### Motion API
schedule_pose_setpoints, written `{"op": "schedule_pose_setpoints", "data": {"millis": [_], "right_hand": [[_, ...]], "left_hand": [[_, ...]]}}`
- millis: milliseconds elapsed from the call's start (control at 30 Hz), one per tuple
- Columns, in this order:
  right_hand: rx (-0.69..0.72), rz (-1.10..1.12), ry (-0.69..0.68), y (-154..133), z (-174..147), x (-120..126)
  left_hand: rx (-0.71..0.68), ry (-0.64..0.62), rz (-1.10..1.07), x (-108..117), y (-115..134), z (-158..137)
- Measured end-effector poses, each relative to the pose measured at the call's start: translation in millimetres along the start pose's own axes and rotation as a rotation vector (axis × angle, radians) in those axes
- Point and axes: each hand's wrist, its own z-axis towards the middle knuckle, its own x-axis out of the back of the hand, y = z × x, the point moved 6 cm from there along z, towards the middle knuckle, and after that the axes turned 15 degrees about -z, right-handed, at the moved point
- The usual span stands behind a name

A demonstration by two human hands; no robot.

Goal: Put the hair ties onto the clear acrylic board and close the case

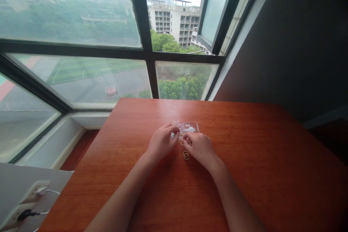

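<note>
My left hand (162,138) is closed in a pinch over the left side of a clear flat plate; whatever its fingertips grip is too small to name. Small silvery-white pieces (172,135) show by its fingers. Facing it from the right, my right hand (200,148) pinches a small gold ring (182,142) at its fingertips. Another gold ring (181,136) shows between the two hands. Just behind the fingers lies the clear plate (196,127), with a white shape on it. Two overlapping gold rings (186,155) rest on the tabletop, left of my right wrist.
The reddish-brown wooden table (258,145) stands against large dark-framed windows (148,36), one pane swung outward. A dark wall (293,43) rises on the right. At lower left, wall sockets (35,192) hold a white plug and a black plug (25,214) with cords.
</note>
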Motion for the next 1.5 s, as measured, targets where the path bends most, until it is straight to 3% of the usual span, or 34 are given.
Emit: {"op": "schedule_pose_setpoints", "data": {"millis": [233, 467, 833, 1200, 1500], "right_hand": [[-0.037, 0.122, 0.222, 6.5, -0.8, 6.7], [-0.030, 0.124, 0.250, 7.6, -0.9, 7.7], [-0.045, 0.016, -0.005, 12.5, 0.4, 7.6], [0.111, 0.214, -0.317, 12.3, -12.1, -8.6], [0.169, 0.195, -0.280, 2.0, -10.1, -11.1]], "left_hand": [[-0.028, -0.062, -0.108, -5.0, 4.7, 0.7], [-0.021, -0.036, -0.084, -5.2, 1.4, 1.1], [0.016, 0.038, 0.086, 1.3, -2.9, -0.6], [-0.002, 0.046, 0.069, 5.7, -0.8, 0.0], [0.008, 0.030, 0.052, 4.5, 1.1, 0.3]]}}
